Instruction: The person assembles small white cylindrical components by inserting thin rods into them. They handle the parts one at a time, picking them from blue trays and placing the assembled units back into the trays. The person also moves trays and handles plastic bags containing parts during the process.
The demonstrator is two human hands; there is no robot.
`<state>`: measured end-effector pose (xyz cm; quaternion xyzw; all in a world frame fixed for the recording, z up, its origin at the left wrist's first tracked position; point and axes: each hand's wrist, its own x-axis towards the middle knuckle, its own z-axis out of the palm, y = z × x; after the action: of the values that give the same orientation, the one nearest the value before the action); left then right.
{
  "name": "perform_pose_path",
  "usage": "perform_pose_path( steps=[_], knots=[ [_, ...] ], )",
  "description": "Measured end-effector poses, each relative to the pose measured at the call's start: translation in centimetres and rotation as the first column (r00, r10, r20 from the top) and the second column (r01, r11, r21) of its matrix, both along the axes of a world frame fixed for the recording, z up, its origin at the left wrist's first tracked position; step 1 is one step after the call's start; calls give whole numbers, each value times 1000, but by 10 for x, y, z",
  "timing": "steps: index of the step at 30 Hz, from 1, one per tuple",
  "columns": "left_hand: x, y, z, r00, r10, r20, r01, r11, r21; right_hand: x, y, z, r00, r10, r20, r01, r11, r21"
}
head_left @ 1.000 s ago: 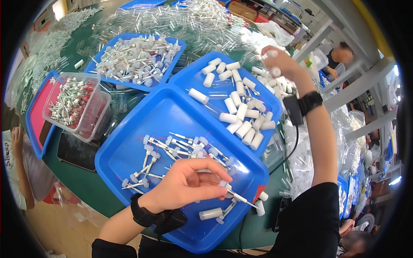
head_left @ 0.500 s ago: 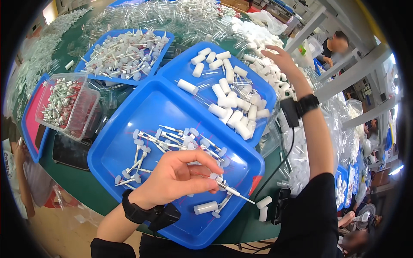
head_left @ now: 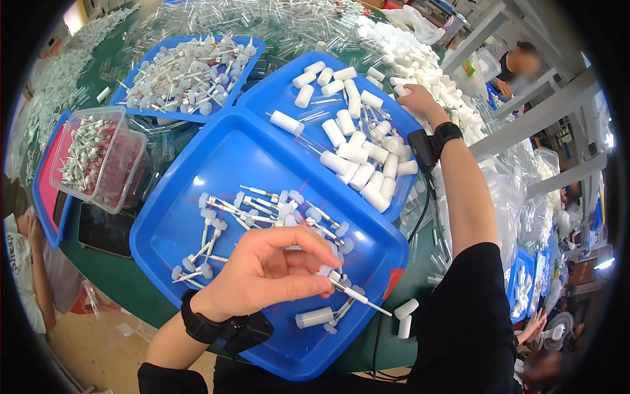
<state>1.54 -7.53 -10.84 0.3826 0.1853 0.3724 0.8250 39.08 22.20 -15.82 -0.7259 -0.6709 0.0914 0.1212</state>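
Note:
My left hand [head_left: 272, 272] pinches a thin white applicator stick [head_left: 357, 295] with a frosted plug at its upper end. The tip points down and right, over the rim of the near blue tray [head_left: 190, 177]. Beneath the hand in that tray lie several similar applicator sticks [head_left: 259, 203] and a white cylindrical cap [head_left: 314, 318]. My right hand [head_left: 423, 104] reaches to the heap of white caps [head_left: 446, 92], beside the far blue tray [head_left: 262, 98]. Its fingertips bend down among the caps, so whether they grip one is hidden.
More white caps [head_left: 354, 151] fill the far tray. A third blue tray [head_left: 170, 41] holds plugged sticks. Clear boxes [head_left: 92, 151] of small parts and a phone [head_left: 105, 230] sit left. Two caps [head_left: 405, 308] lie right of the near tray. A black cable [head_left: 420, 220] and grey frame posts [head_left: 548, 111] are right.
My right hand has moved down and slightly left, from above the cap heap to among the caps, its fingers drawing in. My left hand keeps its pinch on the stick, almost unmoved.

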Motion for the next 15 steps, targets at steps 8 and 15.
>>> perform_pose_path(
  steps=[8,15],
  knots=[
    [2,3,0,998,16,-56,-12,998,63,18,-8,45,992,-117,46,100,955,279],
    [1,-1,-3,993,80,-89,-67,988,139,-54,-100,110,893,167,-418,-164,986,42]
  ],
)
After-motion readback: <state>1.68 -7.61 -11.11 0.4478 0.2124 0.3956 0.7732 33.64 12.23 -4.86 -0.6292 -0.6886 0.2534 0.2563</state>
